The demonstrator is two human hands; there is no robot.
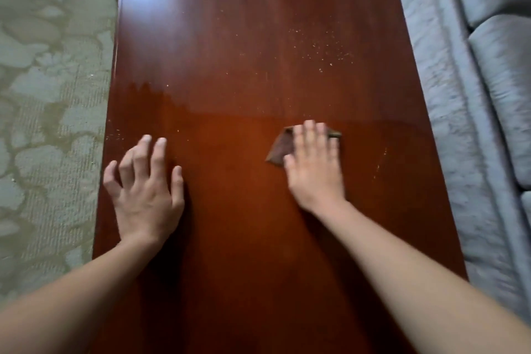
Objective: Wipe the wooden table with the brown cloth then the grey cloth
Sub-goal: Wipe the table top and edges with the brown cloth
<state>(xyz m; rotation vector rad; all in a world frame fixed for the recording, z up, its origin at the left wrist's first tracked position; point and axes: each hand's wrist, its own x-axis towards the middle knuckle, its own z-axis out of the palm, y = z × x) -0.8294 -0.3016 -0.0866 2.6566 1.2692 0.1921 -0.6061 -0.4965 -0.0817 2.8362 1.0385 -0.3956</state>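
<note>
The glossy reddish wooden table [244, 52] runs away from me down the middle of the view. My right hand [314, 164] lies flat with straight fingers on a small folded brown cloth [280, 148], pressing it onto the table right of centre. Most of the cloth is hidden under the palm; only its left corner and a far edge show. My left hand [145, 187] rests on the table near its left edge, fingers spread and slightly bent, holding nothing. No grey cloth is in view.
Pale crumbs and dust [319, 46] speckle the far half of the table. A grey upholstered sofa [474, 66] runs close along the table's right side. Patterned green-beige carpet [51, 80] lies to the left.
</note>
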